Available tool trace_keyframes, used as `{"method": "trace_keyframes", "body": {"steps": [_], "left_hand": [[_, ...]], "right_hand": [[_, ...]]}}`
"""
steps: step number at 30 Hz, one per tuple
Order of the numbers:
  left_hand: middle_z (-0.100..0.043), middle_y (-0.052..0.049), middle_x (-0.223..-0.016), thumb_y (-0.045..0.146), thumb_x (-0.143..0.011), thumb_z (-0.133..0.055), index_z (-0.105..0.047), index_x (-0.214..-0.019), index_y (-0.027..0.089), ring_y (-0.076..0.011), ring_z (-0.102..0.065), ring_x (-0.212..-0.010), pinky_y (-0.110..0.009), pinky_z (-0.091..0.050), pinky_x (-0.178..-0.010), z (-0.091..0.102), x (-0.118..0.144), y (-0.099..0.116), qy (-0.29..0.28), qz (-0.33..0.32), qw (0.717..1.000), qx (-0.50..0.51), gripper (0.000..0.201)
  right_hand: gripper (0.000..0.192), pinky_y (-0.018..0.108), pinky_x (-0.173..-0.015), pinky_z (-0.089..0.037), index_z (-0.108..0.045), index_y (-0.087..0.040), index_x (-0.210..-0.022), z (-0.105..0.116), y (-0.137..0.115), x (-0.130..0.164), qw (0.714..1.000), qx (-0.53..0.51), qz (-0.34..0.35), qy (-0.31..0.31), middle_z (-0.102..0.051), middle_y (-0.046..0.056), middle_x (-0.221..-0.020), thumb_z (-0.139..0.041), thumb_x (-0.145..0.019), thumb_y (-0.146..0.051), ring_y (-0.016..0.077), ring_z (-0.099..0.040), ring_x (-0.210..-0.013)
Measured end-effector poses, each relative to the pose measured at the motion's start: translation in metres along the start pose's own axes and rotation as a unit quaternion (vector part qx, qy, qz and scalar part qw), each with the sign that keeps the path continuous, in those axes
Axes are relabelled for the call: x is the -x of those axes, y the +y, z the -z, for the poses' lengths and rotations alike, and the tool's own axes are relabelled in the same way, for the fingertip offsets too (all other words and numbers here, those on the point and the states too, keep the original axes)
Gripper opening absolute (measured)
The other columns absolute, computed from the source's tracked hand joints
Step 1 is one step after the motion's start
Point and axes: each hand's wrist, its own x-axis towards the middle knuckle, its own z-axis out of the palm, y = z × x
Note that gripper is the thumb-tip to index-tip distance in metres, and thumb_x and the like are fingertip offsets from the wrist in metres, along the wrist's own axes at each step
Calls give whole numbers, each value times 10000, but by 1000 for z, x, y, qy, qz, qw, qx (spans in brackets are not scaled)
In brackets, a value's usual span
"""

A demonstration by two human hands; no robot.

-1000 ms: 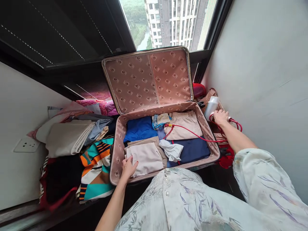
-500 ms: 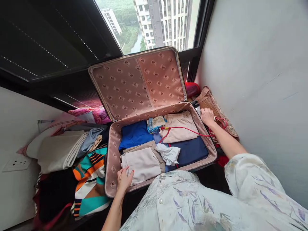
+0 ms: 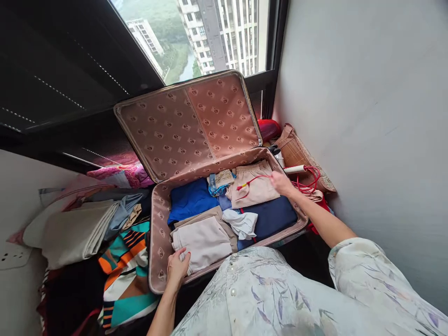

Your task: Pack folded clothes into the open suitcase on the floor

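An open suitcase [image 3: 159,224] lies in front of me with folded clothes inside. My right hand [image 3: 280,183] is closed on the red cord of a jump rope [image 3: 259,177], above folded beige trousers [image 3: 245,193]. The cord's end with a yellow piece hangs over those trousers, and a white handle [image 3: 295,169] sits beyond the suitcase's right wall. At the near left corner, my left hand [image 3: 178,267] rests against folded pale trousers [image 3: 203,242], thumb and fingers apart. A crumpled white cloth [image 3: 241,224], a blue garment [image 3: 192,200] and a navy garment [image 3: 275,218] lie around them.
The raised lid [image 3: 189,121] leans by the window. Piled clothes, including a colourful patterned garment [image 3: 128,275], crowd the left side. A brown patterned bag [image 3: 304,156] stands between suitcase and right wall [image 3: 364,93], with more red cord beside it.
My right hand has moved from outside the suitcase's right edge to above the beige trousers, now grasping the red cord. The left hand stays by the pale trousers. The view has shifted slightly.
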Motion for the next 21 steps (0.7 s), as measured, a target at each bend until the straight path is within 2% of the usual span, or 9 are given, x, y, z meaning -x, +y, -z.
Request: {"method": "trace_keyframes", "body": {"steps": [3,5,7,10,12,14,16,19,21], "left_hand": [[-695,-197,-1148,388,-791,-522,-732,-1162,123,-355,-661,-1166,-442,-512,-1050,-1,0,0,11,-11,1000,5,503],[-687,-208,-1163,379,-790,-520,-735,-1160,106,-352,-652,-1186,-439,-506,-1061,-3,0,1,14,-15,1000,10,508],[-679,-209,-1185,371,-788,-522,-735,-1162,100,-343,-651,-1185,-436,-504,-1067,-5,0,2,14,-19,1000,20,509],[-676,-195,-1201,367,-790,-535,-735,-1161,110,-333,-651,-1179,-430,-502,-1073,-7,0,1,17,-24,999,30,494],[-677,-183,-1209,357,-797,-540,-732,-1165,123,-325,-645,-1191,-424,-496,-1084,-9,-1,0,17,-27,999,32,476],[-673,-179,-1228,344,-809,-543,-723,-1178,127,-315,-625,-1230,-410,-477,-1106,-10,0,-2,16,-27,999,31,465],[-652,-189,-1278,340,-829,-546,-701,-1215,115,-306,-595,-1284,-393,-447,-1136,-9,2,-2,21,-19,999,27,472],[-591,-213,-1383,342,-860,-563,-621,-1321,86,-310,-544,-1355,-399,-405,-1168,-6,6,3,26,25,999,13,531],[-526,-240,-1462,353,-870,-594,-523,-1420,65,-325,-517,-1388,-417,-391,-1173,-4,5,9,22,58,998,14,625]], "right_hand": [[401,427,-864,-508,-584,-109,-1283,35,39,-6,984,6,-142,111,-654,214,-1200,-314,-1077,-322,291,-624,-1043],[433,379,-835,-455,-563,-109,-1253,55,67,-7,929,-28,-288,233,-667,213,-1134,-215,-1073,-291,270,-607,-984],[404,357,-813,-411,-542,-104,-1249,67,92,-7,885,-54,-367,282,-663,216,-1111,-228,-1059,-274,248,-576,-926],[389,384,-773,-368,-531,-68,-1260,69,116,-5,880,-57,-401,250,-651,252,-1061,-255,-1016,-193,251,-517,-832],[350,399,-738,-354,-580,-78,-1206,60,119,-5,886,-59,-411,204,-647,255,-1001,-331,-978,-173,262,-491,-794],[306,419,-747,-359,-621,-92,-1151,45,110,-6,897,-56,-406,163,-629,280,-1039,-414,-946,-184,296,-503,-857],[334,452,-820,-376,-609,-83,-1202,27,87,-9,920,-9,-358,162,-581,310,-1186,-428,-950,-208,352,-504,-1017],[412,476,-949,-383,-536,-86,-1333,-9,33,-18,967,87,-185,153,-520,279,-1327,-417,-968,-236,387,-458,-1182],[426,469,-969,-403,-537,-110,-1342,-40,-5,-24,989,111,-59,73,-527,250,-1339,-474,-944,-247,380,-467,-1193]]}}
